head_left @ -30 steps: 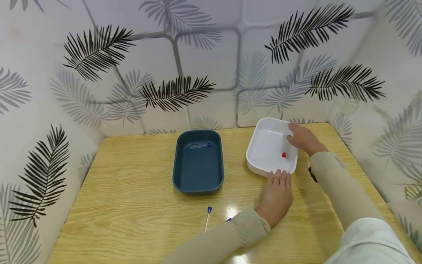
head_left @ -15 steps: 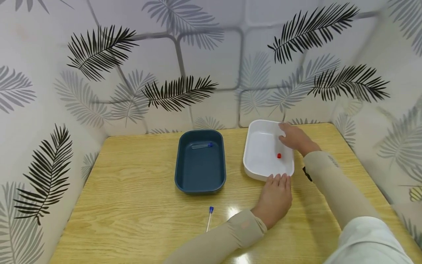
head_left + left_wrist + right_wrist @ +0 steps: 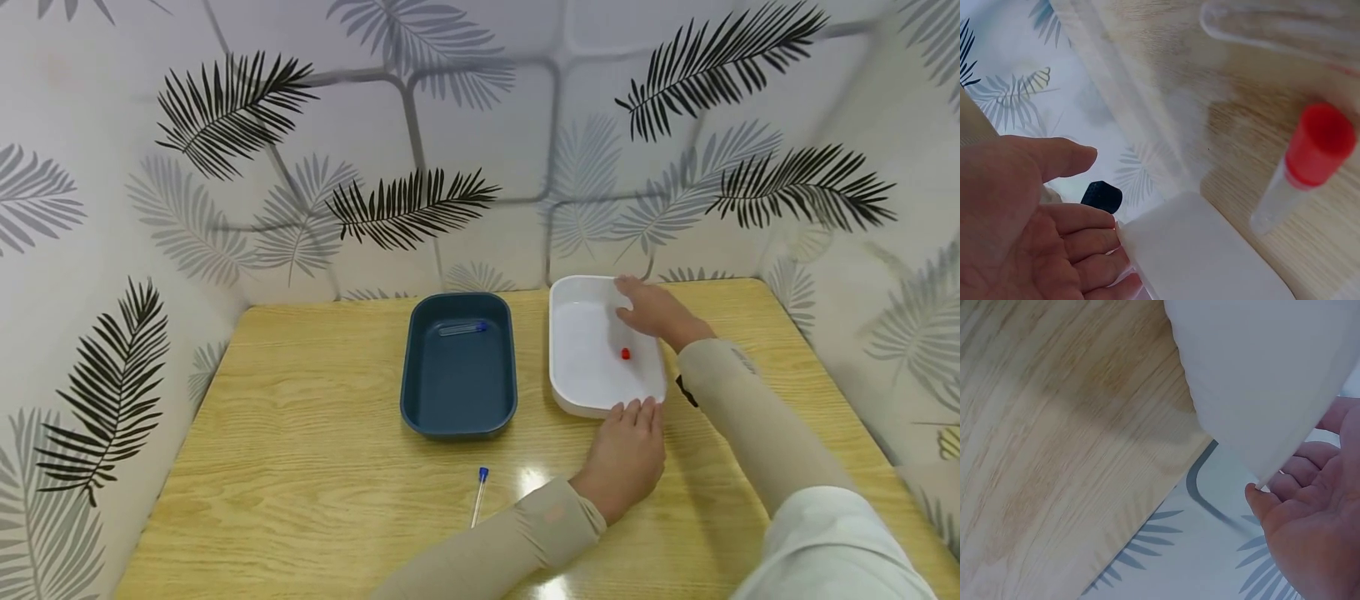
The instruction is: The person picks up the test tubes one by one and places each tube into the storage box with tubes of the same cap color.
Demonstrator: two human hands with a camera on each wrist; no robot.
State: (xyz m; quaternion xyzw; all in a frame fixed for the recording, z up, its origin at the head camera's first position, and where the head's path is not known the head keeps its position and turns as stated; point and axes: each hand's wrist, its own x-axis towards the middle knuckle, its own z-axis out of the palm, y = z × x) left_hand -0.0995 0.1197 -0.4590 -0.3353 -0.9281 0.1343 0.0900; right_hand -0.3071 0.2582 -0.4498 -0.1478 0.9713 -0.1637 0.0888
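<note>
In the head view, a white tray stands at the right of the table, with a small red cap in it; whether a clear tube is attached cannot be told. My right hand lies over its far right rim, thumb and fingers spread; the right wrist view shows the little finger touching the rim. At the near side, my left hand touches the tray wall with straight fingers, thumb apart in the left wrist view. A test tube with a red cap lies near that hand on the table.
Left of the white tray is a dark blue tray holding a clear, blue-capped tube. Another blue-capped tube lies on the wooden table, partly behind the left sleeve. Leaf-patterned cloth rises behind the table.
The white tray has slid left and slightly nearer, turning a little straighter, and the right hand has moved left with it. The left hand has barely moved.
</note>
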